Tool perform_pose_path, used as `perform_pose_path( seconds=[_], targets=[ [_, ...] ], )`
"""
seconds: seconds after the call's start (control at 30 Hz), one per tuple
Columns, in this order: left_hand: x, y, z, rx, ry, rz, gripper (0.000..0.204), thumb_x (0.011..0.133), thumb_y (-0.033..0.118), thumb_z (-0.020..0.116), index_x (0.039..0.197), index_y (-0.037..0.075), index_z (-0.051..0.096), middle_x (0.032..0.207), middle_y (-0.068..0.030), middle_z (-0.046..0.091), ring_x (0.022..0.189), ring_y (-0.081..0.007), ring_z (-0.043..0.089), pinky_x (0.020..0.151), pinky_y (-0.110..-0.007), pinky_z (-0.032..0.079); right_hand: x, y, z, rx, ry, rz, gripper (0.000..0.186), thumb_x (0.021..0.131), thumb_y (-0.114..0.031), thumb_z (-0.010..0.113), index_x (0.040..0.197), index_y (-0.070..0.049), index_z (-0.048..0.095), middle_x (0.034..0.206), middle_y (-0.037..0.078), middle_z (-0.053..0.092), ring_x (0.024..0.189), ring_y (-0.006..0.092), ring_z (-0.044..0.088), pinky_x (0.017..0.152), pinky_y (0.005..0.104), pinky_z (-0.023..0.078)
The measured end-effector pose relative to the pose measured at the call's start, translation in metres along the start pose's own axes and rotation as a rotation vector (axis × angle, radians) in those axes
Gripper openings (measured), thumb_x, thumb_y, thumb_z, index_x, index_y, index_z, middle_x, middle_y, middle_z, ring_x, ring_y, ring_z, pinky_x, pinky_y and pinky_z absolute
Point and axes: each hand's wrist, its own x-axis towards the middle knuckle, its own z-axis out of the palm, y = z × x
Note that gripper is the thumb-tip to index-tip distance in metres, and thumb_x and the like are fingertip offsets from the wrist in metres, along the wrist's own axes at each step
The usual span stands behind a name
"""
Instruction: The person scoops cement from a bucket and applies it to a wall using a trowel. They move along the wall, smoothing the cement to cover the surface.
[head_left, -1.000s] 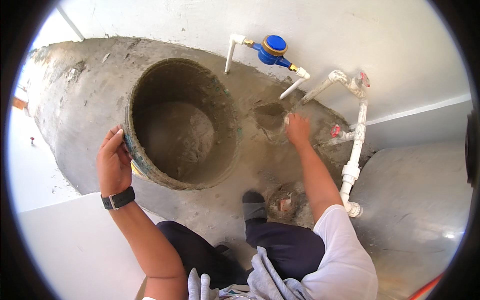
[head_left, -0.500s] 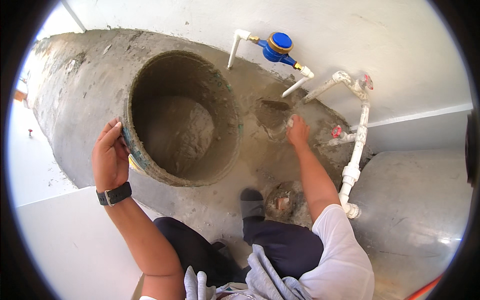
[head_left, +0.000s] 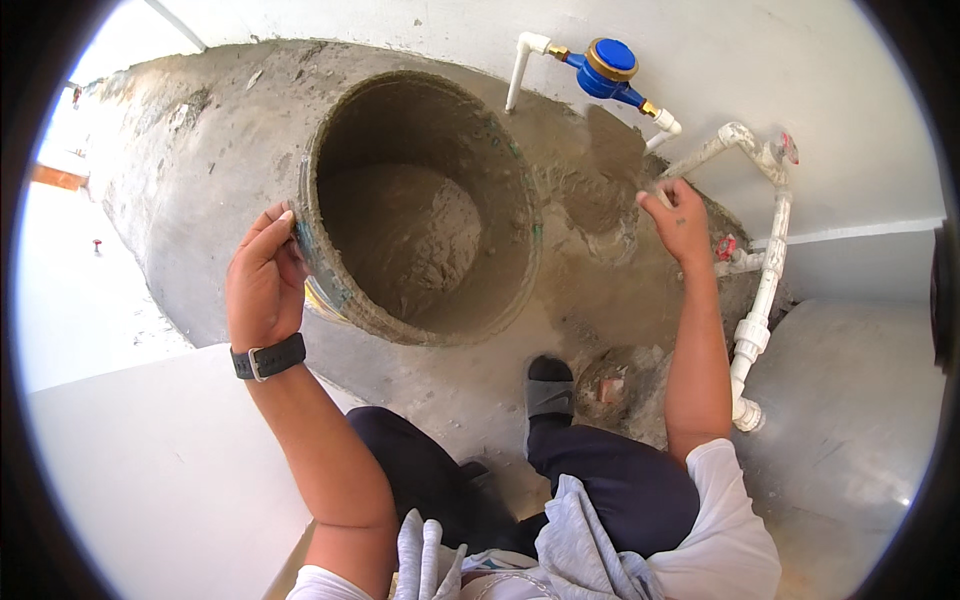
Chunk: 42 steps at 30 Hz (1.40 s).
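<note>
A large bucket (head_left: pixel 335 282), its rim and inside caked with grey cement, is tipped so its mouth faces me. Wet mortar (head_left: pixel 400 215) lies in its bottom. My left hand (head_left: pixel 268 270), a dark watch on its wrist, grips the left side of the rim with fingers and thumb. To the right of the bucket, my right hand (head_left: pixel 682 222) is closed round the handle of a trowel. Its mortar-coloured blade (head_left: pixel 614 145) points away from me toward the wall, above a patch of wet mortar (head_left: pixel 600 215) on the floor.
A blue water meter (head_left: pixel 607 68) on white pipes stands against the white wall. White pipework (head_left: pixel 775 250) with red valve handles runs along the right, beside a rounded metal tank (head_left: pixel 840 400). My foot (head_left: pixel 550 385) is near a round cement-covered lump (head_left: pixel 608 390).
My right hand has moved away from me and to the right, and the trowel blade now shows broad side up. The left hand keeps its grip on the rim. The whole view has shifted.
</note>
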Motion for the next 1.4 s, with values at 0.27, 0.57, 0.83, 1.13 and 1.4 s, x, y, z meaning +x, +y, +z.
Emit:
perform_pose_path(
  seconds=[0.27,0.57,0.83,1.13,1.4],
  targets=[
    [-0.006,-0.001,0.015,0.007,0.006,-0.001,0.028,0.103,0.011,0.046,0.12,-0.006,0.059,0.101,-0.0072,0.07,0.086,-0.0131,0.064,0.077,-0.027,0.05,-0.015,-0.165,0.092,-0.481,-0.188,-0.87,0.021,0.083,-0.027,0.07,0.096,-0.01,0.071,0.088,0.007,0.068,0.086,0.0244,0.067,0.079,0.0414,0.047],
    [-0.009,-0.001,0.02,0.017,-0.056,-0.04,0.028,0.104,0.013,0.046,0.122,-0.004,0.059,0.103,-0.007,0.07,0.085,-0.0131,0.064,0.077,-0.027,0.049,-0.014,-0.185,0.211,-0.804,-0.487,-1.07,0.017,0.085,-0.018,0.06,0.084,-0.013,0.075,0.088,0.006,0.071,0.087,0.0241,0.069,0.076,0.0409,0.048],
    [-0.005,-0.007,0.014,0.089,-0.085,-0.06,0.029,0.104,0.014,0.046,0.125,-0.004,0.057,0.104,-0.0065,0.069,0.086,-0.013,0.063,0.078,-0.027,0.048,-0.011,-0.186,0.196,-0.671,-0.883,-0.859,0.024,0.075,-0.026,0.069,0.091,-0.01,0.077,0.095,0.012,0.074,0.094,0.0312,0.072,0.08,0.0434,0.057],
    [-0.004,-0.004,0.014,0.064,-0.1,-0.061,0.029,0.105,0.015,0.045,0.123,-0.004,0.057,0.104,-0.0059,0.069,0.084,-0.0126,0.062,0.076,-0.027,0.047,-0.005,-0.183,0.15,-0.564,-0.902,-0.707,0.038,0.073,-0.036,0.072,0.098,-0.007,0.076,0.099,0.014,0.074,0.098,0.0315,0.07,0.083,0.0434,0.056],
    [-0.008,-0.006,0.031,0.026,-0.088,-0.015,0.027,0.105,0.014,0.045,0.121,-0.004,0.057,0.101,-0.005,0.068,0.081,-0.0114,0.06,0.073,-0.026,0.045,0.012,-0.177,0.105,-0.447,-0.813,-0.575,0.04,0.076,-0.042,0.075,0.096,-0.007,0.077,0.095,0.015,0.074,0.096,0.033,0.07,0.082,0.0441,0.056]
  ],
)
